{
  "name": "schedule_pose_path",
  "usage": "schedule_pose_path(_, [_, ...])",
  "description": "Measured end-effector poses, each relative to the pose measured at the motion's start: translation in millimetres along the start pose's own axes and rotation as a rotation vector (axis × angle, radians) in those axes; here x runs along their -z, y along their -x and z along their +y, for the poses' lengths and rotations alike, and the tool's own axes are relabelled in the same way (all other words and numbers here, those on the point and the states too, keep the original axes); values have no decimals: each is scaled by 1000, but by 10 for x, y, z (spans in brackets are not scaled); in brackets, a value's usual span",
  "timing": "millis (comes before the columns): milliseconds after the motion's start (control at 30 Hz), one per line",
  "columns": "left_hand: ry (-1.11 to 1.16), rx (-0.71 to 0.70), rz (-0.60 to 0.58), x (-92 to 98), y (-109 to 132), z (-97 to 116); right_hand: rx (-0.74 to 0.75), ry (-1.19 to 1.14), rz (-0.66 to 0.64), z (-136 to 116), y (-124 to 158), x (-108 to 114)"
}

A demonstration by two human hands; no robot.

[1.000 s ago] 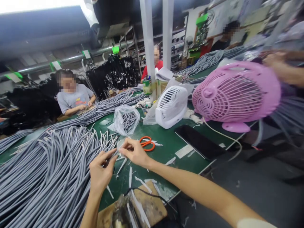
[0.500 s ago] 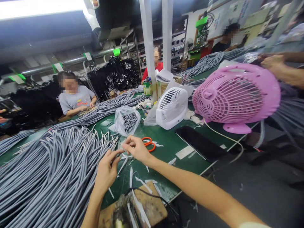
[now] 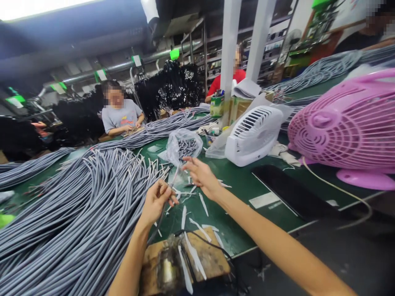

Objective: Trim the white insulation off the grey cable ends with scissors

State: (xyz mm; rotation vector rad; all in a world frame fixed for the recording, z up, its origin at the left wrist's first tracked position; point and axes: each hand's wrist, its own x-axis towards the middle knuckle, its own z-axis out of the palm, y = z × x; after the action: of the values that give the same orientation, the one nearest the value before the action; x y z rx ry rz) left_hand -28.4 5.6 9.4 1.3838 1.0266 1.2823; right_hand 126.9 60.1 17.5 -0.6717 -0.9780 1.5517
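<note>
Finger gap: left hand [image 3: 159, 201] and right hand [image 3: 200, 176] had drawn apart since half a second before.
Grey cables [image 3: 101, 193]: lay heaped over the left of the bench [image 3: 234, 218].
Single cable [image 3: 175, 176]: ran up through the left hand's pinch.
Clear bag [image 3: 174, 144]: held short grey pieces [image 3: 187, 146].
Right hand: fingers loosely spread, released, near it.
White fan [image 3: 256, 137]: stood further right.

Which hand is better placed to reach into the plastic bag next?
Probably the right hand: its fingertips are beside the bag, while the left hand is farther back, holding a grey cable.
</note>
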Motion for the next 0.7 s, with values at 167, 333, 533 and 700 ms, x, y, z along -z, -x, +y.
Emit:
schedule_pose_path(167, [137,31,-11,-13,12,14,-67,36,-257,170,101,-111])
schedule_pose_path(333, [129,50,53,-68,-16,-19,188,248,-80,259,53,-89])
schedule_pose_path(533, [0,80,282,-58,-45,-77,236,503,-225,314,118,-119])
schedule_pose_path(700, [183,65,413,0,-41,-8,231,582,-251,405,187,-159])
